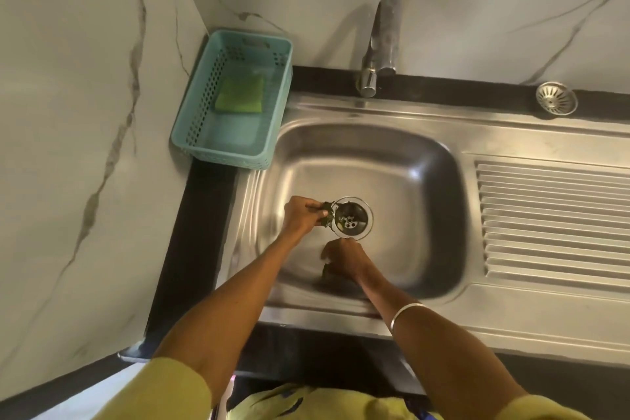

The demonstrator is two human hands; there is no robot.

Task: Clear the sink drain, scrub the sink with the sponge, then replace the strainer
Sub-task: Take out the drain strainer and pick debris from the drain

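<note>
The fingers point(315, 210) of the left hand point(300, 215) pinch a small clump of dark green debris point(328, 213), held right at the left rim of the open drain point(351, 220). The right hand point(344, 257) sits just on the near side of the drain, knuckles up, its fingers point(329, 254) curled downward toward the basin floor; whether they hold anything cannot be told, though a dark scrap point(326, 271) shows beneath the hand. The drain itself is uncovered, its metal crosspiece visible inside the shiny ring.

Around both hands spreads the stainless steel sink point(409, 164), with a ribbed draining board point(552, 218) off to the right of the fingers. Beyond the fingers, at the far rim, stands a chrome tap point(381, 41). The round metal strainer point(556, 99) lies well away from the hands, far to the right on the black tabletop point(443, 85) strip behind the sink. Far to the left of the fingers, a teal plastic basket point(201, 126) rests on the tabletop in the corner, with a green sponge point(240, 94) lying inside it. A thin metal bangle point(404, 312) circles the right wrist, and yellow sleeves point(163, 389) cover the upper arms. White marble-patterned wall point(85, 78) surrounds the corner.
</note>
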